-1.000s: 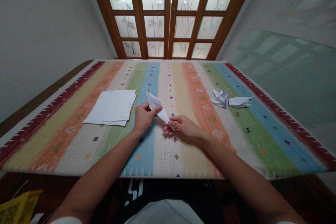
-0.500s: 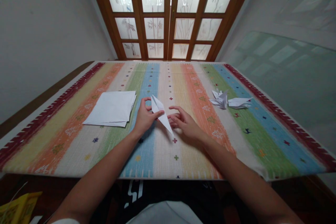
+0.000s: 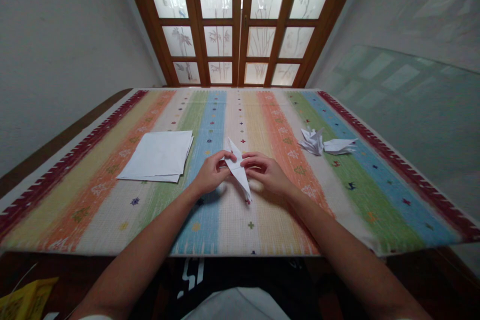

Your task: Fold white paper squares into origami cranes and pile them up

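Observation:
A long, pointed piece of folded white paper (image 3: 239, 172) stands over the striped cloth at the table's middle. My left hand (image 3: 212, 174) pinches its left side with curled fingers. My right hand (image 3: 265, 172) grips its right side, fingers bent over the fold. Both hands rest just above the tablecloth (image 3: 112, 195), one tip of the paper pointing away from me and the other toward me.
A stack of plain white sheets (image 3: 159, 155) lies to the left of my hands. Two finished folded paper figures (image 3: 325, 143) sit at the right on the green and blue stripes. Wooden doors with frosted panes (image 3: 240, 20) stand beyond the table's far edge.
My right hand opened and let go half a second ago, then closed on the paper again. Both hands and the folded paper shifted slightly right and the piece turned more upright.

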`<control>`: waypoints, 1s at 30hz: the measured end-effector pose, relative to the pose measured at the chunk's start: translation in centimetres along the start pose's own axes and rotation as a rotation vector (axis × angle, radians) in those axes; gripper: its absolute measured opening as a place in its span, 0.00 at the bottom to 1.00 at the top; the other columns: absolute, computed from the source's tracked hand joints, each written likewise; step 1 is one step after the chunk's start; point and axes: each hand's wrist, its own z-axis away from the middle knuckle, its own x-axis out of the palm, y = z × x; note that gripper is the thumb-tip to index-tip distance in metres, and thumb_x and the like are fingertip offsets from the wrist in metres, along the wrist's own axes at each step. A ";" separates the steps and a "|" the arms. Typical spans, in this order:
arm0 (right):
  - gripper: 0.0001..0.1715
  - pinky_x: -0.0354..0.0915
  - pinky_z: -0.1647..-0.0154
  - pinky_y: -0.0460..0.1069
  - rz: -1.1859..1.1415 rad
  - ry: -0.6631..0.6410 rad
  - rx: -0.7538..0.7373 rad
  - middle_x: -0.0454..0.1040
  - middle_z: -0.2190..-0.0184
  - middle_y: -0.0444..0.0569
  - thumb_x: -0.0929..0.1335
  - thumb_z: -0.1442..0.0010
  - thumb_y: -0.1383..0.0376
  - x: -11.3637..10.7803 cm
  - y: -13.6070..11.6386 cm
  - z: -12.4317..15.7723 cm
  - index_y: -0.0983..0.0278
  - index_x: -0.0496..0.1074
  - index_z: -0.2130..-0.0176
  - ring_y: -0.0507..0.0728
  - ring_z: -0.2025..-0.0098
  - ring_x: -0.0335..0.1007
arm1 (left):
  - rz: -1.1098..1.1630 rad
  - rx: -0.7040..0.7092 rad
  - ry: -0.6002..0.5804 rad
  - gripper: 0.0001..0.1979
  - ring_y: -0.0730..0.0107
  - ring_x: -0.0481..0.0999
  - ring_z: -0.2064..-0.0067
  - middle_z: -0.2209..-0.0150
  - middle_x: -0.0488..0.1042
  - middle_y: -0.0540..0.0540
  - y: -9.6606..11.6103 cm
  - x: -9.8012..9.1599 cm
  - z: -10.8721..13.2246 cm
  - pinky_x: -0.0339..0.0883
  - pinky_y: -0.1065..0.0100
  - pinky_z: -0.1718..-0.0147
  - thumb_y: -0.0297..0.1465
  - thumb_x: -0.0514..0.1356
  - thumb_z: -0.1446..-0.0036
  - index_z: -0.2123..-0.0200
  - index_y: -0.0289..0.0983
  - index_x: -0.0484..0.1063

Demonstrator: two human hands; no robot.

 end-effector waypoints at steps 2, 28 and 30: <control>0.10 0.75 0.46 0.56 0.014 0.032 -0.007 0.74 0.45 0.55 0.76 0.39 0.57 -0.1 0.1 -0.1 0.58 0.84 0.60 0.60 0.46 0.75 | 0.036 0.004 -0.060 0.16 0.63 0.82 0.59 0.55 0.78 0.43 -0.1 -0.1 0.1 0.77 0.67 0.62 0.28 0.66 0.51 0.56 0.36 0.74; 0.27 0.70 0.64 0.49 -0.164 0.147 0.119 0.74 0.68 0.41 0.81 0.50 0.54 1.8 -0.2 -0.3 0.57 0.68 0.59 0.54 0.66 0.73 | 0.173 -0.049 0.018 0.30 0.73 0.81 0.70 0.54 0.75 0.47 -0.3 1.5 0.5 0.76 0.71 0.70 0.39 0.72 0.45 0.48 0.43 0.59; 0.27 0.71 0.64 0.50 -0.167 0.147 0.124 0.73 0.68 0.42 0.80 0.49 0.54 1.8 0.0 -0.4 0.57 0.69 0.56 0.55 0.65 0.73 | 0.179 -0.067 0.058 0.32 0.76 0.80 0.72 0.52 0.75 0.47 -0.2 1.8 0.5 0.75 0.72 0.71 0.38 0.73 0.46 0.47 0.45 0.56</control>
